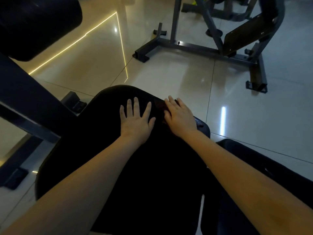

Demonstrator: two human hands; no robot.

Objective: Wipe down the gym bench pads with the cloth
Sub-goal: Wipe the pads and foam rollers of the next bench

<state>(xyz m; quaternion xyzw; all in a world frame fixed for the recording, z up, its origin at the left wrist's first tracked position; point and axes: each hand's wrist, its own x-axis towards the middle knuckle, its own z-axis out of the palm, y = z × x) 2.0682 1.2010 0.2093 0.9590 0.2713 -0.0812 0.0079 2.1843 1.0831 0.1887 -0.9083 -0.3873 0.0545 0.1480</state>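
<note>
A black bench pad (pixel 94 141) fills the lower middle of the head view, its rounded far end near the floor tiles. My left hand (pixel 135 119) lies flat on the pad with its fingers spread. My right hand (pixel 179 116) rests flat beside it near the pad's right edge, on a dark cloth (pixel 159 106) that is hard to tell from the pad in the dim light. Only a small dark reddish patch of the cloth shows between my hands.
A dark machine beam (pixel 30 99) and a round black pad (pixel 33 26) stand at the left. A grey steel frame (pixel 203 50) with a slanted pad stands on the glossy tiles at the far right. Another black pad (pixel 264 167) lies at the lower right.
</note>
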